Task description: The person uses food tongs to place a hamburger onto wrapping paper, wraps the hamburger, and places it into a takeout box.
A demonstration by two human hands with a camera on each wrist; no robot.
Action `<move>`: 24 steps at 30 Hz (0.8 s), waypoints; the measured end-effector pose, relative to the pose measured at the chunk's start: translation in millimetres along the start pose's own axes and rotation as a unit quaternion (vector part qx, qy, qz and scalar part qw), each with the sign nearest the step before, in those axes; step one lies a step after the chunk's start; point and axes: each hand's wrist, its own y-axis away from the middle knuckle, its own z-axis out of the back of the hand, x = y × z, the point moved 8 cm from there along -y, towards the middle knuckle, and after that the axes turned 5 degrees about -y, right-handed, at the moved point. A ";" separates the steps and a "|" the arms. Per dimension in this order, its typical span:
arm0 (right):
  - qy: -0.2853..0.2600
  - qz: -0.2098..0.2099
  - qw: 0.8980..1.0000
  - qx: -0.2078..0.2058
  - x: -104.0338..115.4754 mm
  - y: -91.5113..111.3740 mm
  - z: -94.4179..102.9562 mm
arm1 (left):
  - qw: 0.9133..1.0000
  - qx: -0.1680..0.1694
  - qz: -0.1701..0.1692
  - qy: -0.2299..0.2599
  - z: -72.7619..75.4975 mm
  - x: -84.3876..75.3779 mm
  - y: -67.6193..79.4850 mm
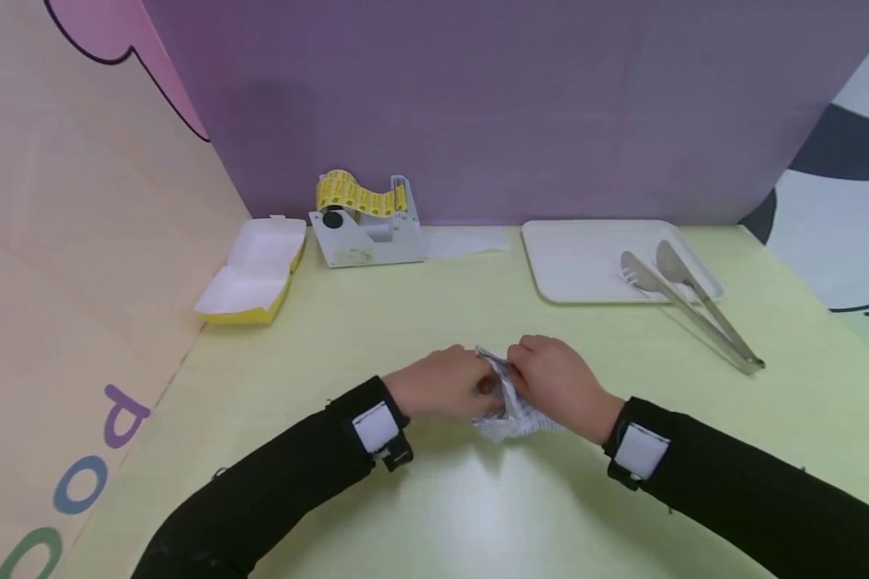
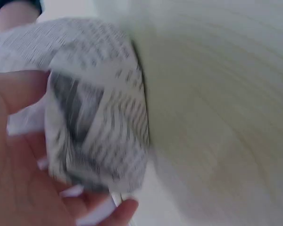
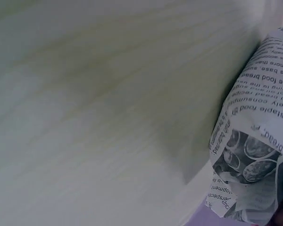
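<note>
A purple wall (image 1: 478, 96) backs the pale table (image 1: 376, 322). I see crumpled printed paper (image 1: 517, 424) in front of the white tray's (image 1: 579, 261) left end, its long axis unclear. Both equally near, the left hand (image 1: 445, 382) pinches one side between thumb and fingers; the right hand (image 1: 558, 382) grips the other, fingers curled.

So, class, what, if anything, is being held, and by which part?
Newsprint-patterned paper: the left hand grips its left side, the right hand its right.
</note>
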 end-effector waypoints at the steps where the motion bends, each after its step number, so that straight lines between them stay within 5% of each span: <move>1: 0.005 0.008 1.000 -0.002 0.7 -1.0 0.0 | 1.000 0.005 -0.010 0.019 1.8 0.2 2.7; 4: 0.015 0.023 1.000 -0.004 1.2 -3.8 -1.0 | 0.997 0.014 -0.035 0.069 6.5 -1.1 10.7; 7: 0.018 0.033 0.999 0.000 2.0 -6.2 -2.8 | 0.998 -0.006 -0.055 0.032 8.5 -8.0 17.7; 12: 0.039 0.038 0.998 0.017 2.4 -7.3 -7.7 | 0.988 -0.107 -0.056 -0.097 7.7 -21.3 23.0; 16: 0.046 0.038 0.998 0.030 1.5 -9.1 -9.2 | 0.980 -0.160 -0.055 -0.103 9.2 -24.0 23.0; 24: 0.037 0.027 0.997 0.056 -5.8 -8.2 -13.2 | 0.995 -0.093 -0.027 0.017 6.5 -1.8 18.0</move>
